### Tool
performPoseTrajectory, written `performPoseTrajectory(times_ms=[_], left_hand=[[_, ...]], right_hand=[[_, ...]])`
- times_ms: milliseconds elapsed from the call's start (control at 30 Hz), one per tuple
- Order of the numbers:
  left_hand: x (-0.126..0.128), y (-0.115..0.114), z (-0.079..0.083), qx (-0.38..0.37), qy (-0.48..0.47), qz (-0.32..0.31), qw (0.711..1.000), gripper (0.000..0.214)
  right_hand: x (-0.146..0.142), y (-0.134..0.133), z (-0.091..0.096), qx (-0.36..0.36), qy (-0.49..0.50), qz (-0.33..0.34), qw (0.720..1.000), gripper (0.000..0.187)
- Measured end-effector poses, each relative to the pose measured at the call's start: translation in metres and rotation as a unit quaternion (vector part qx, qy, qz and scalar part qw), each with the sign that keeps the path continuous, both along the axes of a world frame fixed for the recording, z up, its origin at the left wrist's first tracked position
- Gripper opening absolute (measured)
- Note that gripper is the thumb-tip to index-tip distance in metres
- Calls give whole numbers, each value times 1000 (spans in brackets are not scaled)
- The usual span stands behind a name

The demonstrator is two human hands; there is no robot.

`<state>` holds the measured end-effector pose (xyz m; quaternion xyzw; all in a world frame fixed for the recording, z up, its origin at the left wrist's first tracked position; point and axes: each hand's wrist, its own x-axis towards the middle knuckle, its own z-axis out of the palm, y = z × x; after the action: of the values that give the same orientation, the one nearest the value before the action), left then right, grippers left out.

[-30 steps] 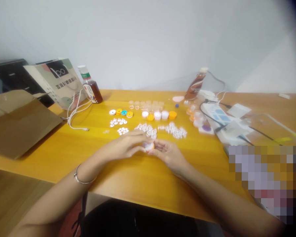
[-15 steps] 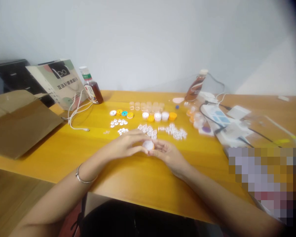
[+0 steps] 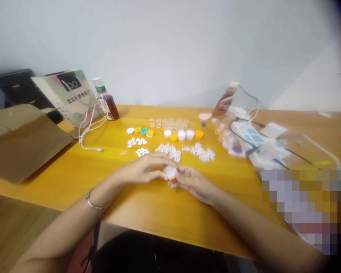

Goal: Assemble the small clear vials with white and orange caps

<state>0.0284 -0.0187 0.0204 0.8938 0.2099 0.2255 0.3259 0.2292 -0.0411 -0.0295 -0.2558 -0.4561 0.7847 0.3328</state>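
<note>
Between my two hands, above the front middle of the table, is a small round white cap with an orange rim (image 3: 169, 173). My left hand (image 3: 144, 168) grips it from the left, fingers over the far side and thumb at the near side. From the right, my right hand (image 3: 191, 181) pinches its edge, thumb on top and fingers beneath. Just beyond lie a pile of small white pieces (image 3: 170, 151) and a second white pile (image 3: 203, 152). Farther back stands a row of white and orange caps (image 3: 182, 134).
Clear little cups (image 3: 165, 123) stand behind the caps, with coloured discs (image 3: 143, 131) and white pieces (image 3: 136, 141) to the left. A cardboard box (image 3: 28, 144), paper bag (image 3: 71, 96) and tea bottle (image 3: 106, 100) are at left. A coffee bottle (image 3: 226, 100) and power strip (image 3: 252, 138) stand right.
The cap has tilted a little, showing more of its orange near edge. My right thumb has moved onto its top, and the right fingers have shifted beneath it.
</note>
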Motion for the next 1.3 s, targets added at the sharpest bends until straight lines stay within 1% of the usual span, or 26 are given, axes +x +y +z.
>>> performPoseTrajectory(times_ms=[133, 300, 467, 533, 700, 900, 1000, 1133, 1300], left_hand=[[0, -1, 0, -1, -10, -5, 1000, 29], [1, -3, 1, 6, -24, -18, 1000, 28], [1, -8, 5, 5, -26, -26, 999, 28], [1, -9, 6, 9, -23, -25, 999, 29], [1, -6, 5, 40, -10, -8, 999, 26], [0, -2, -3, 107, 29, 36, 993, 26], [1, -2, -8, 151, 52, 60, 985, 26], [4, -3, -12, 212, 56, 91, 971, 26], [9, -4, -15, 247, 42, 115, 961, 25]], right_hand=[[-2, -2, -2, -14, 36, 10, 999, 20], [-4, -3, -6, -37, 78, 20, 996, 24], [-4, -5, -6, -54, 100, 68, 991, 29], [-3, -6, -6, -58, 102, 73, 990, 30], [-5, -6, -4, -37, 77, 23, 996, 25], [-10, -6, -5, 8, 32, -51, 998, 24], [-9, -5, -6, -2, 13, -75, 997, 27], [-8, -4, -5, -27, 25, -99, 994, 26], [-11, -4, -3, -38, 51, -124, 990, 24]])
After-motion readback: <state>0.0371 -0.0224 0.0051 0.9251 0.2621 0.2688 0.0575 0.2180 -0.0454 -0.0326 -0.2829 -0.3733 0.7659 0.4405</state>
